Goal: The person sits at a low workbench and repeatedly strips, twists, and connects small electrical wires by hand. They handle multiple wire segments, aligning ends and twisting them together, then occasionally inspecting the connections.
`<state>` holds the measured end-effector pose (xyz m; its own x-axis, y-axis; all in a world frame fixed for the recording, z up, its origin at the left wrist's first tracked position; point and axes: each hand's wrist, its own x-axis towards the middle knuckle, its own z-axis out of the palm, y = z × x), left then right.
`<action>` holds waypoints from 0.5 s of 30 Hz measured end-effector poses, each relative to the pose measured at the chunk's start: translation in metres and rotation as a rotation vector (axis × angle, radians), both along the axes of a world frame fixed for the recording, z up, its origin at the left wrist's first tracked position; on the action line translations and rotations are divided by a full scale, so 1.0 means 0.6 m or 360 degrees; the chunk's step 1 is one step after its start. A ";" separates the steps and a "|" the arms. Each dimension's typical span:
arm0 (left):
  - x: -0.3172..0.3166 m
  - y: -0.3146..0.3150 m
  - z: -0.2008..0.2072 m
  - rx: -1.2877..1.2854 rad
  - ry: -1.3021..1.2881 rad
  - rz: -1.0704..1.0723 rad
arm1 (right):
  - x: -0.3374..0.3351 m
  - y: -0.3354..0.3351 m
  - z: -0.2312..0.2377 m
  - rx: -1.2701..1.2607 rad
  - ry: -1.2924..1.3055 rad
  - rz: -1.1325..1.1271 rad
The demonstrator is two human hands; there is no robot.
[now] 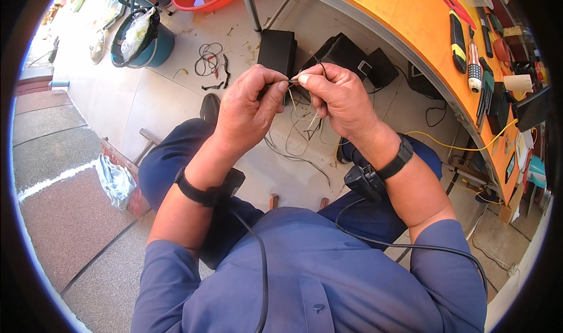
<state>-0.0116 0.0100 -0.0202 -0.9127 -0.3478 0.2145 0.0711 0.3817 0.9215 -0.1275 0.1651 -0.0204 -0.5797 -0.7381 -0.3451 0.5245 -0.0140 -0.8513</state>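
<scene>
In front of me both hands meet over a thin wire [292,82]. My left hand [251,105] is closed, its thumb and forefinger pinching one end of it. Close by on the right, my right hand [345,103] pinches the wire too, thumb on top, and a dark strand loops up over its forefinger. Thin pale wires [312,126] hang below the fingers. The exact spot where the fingertips meet is too small to make out.
Black boxes [277,52] stand on the floor beneath the orange table [410,22]. Tools, including a screwdriver [474,69] and a yellow-black utility knife [457,39], lie on it. At the left are coiled cable [208,60], a lined bucket [158,46] and a red basin [202,5].
</scene>
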 end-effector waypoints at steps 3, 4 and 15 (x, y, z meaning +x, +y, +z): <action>0.000 0.001 0.001 0.0002 0.0015 -0.0002 | 0.000 0.001 0.000 -0.0013 -0.0052 -0.0005; 0.000 0.001 0.001 0.0008 0.0020 -0.0007 | 0.000 0.001 0.000 -0.0013 -0.0059 -0.0003; -0.001 0.002 0.000 -0.0033 0.0061 0.0005 | 0.000 0.002 0.000 -0.0030 -0.0086 -0.0009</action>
<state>-0.0123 0.0113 -0.0201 -0.9026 -0.3458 0.2565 0.1050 0.4010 0.9100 -0.1275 0.1665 -0.0204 -0.5647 -0.7415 -0.3622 0.5696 -0.0326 -0.8213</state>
